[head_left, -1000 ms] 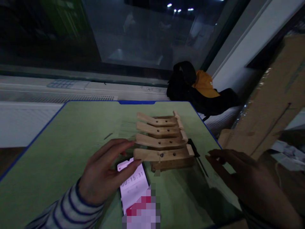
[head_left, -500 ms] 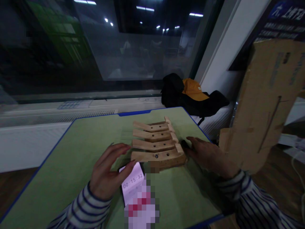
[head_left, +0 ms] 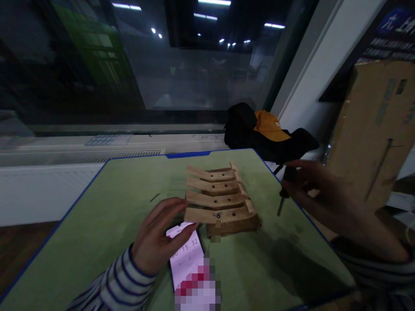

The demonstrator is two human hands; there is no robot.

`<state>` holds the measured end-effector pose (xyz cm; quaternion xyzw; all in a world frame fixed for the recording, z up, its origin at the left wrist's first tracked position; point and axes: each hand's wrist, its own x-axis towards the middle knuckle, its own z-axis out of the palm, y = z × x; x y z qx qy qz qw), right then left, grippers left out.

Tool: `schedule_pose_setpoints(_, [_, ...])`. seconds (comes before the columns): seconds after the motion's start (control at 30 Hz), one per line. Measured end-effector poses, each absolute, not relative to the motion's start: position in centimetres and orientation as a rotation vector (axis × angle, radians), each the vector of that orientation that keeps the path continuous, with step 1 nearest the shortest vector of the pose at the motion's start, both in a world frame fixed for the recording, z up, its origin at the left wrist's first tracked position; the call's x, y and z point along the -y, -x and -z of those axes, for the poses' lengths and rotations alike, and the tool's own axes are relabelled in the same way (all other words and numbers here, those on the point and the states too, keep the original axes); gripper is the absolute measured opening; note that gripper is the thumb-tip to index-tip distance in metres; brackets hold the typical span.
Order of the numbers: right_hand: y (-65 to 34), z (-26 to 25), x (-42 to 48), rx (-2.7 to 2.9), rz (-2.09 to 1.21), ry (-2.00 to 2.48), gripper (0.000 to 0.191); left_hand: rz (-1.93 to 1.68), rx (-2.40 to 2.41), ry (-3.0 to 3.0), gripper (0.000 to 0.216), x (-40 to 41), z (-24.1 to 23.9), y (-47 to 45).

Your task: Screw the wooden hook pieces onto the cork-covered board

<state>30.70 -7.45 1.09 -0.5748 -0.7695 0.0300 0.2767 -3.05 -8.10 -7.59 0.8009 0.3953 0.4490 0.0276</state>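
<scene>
A light wooden rack [head_left: 215,200] of several bent slats on a thicker base lies on the green table. Dark holes run along its slats, and a dark screw head [head_left: 218,215] shows in the nearest one. My left hand [head_left: 162,235] has its thumb and fingers around the left end of the nearest slat. Off the rack's right side, my right hand [head_left: 319,194] is raised with a small screwdriver [head_left: 285,185] in its fingers. The tool's dark handle is partly covered by the fingers, and its shaft points down.
Under my left hand lies a phone [head_left: 186,252] showing a timer, its lower part blurred out. A thin dark piece [head_left: 154,197] rests on the green tabletop [head_left: 129,181]. Beyond are a black bag [head_left: 241,125] with an orange cap [head_left: 270,125]; cardboard [head_left: 372,129] stands at right.
My right hand has lifted away from the rack's right end, up and to the right, bringing the screwdriver into clearer view. My left hand stays at the slat ends. The view has shifted slightly.
</scene>
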Motion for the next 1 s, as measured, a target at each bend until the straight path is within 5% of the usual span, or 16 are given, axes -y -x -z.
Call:
schedule_pose_setpoints(0.27, [-24.9,-6.5,7.9,2.031,-0.306,1.139,0.029,-1.405,-1.185,-2.371,0.031,8.1,7.6,2.7])
schedule_pose_setpoints(1.0, [-22.0,-4.3,6.1,2.430,-0.220,1.043,0.030,-1.271,-1.224,-2.431,0.034,8.6,7.0,3.0])
